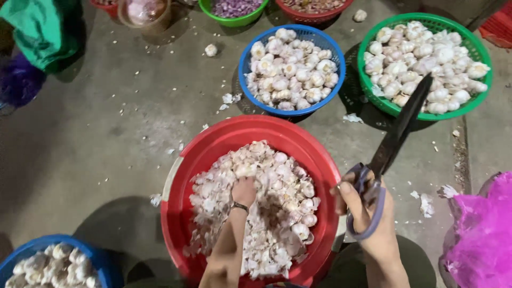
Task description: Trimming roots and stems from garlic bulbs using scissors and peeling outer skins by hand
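Observation:
A red basin (213, 149) in front of me is heaped with garlic bulbs and papery skins (277, 176). My left hand (244, 192), with a thin band at the wrist, digs into the middle of that heap, its fingers buried among the bulbs. My right hand (365, 210) hangs just past the basin's right rim and grips the grey-blue handles of a large pair of scissors (397, 130). The dark blades are closed and point up and away toward a green basket.
A blue basket (245, 64) and a green basket (482, 90) of garlic bulbs stand behind the basin. Another blue basket (101, 261) of bulbs is at bottom left, a pink plastic bag (480, 234) at bottom right. More bowls line the top edge; skins litter the concrete floor.

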